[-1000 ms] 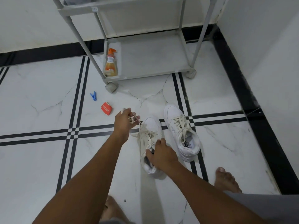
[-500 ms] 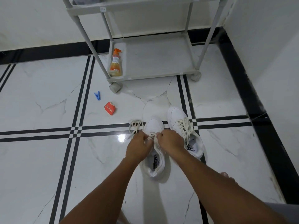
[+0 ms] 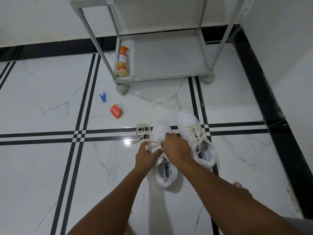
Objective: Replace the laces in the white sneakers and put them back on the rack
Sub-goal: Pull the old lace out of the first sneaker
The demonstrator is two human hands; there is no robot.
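Note:
Two white sneakers stand on the marble floor. The right sneaker is fully laced with a cream lace. The left sneaker lies under both my hands. My left hand pinches the cream lace at the shoe's left side, and the lace's loose end coils on the floor to the left. My right hand curls over the eyelet area and grips the lace there; its fingertips are hidden. The grey rack stands beyond the shoes against the wall.
An orange spray bottle stands on the rack's bottom shelf at the left. A blue clothes peg and a red sachet lie on the floor left of the shoes. A wall runs along the right. My bare foot shows at the lower right.
My left hand came down from the raised lace to the shoe's left side. My right hand moved from the shoe's tongue up to the eyelets. The lace's loose end now lies coiled on the floor.

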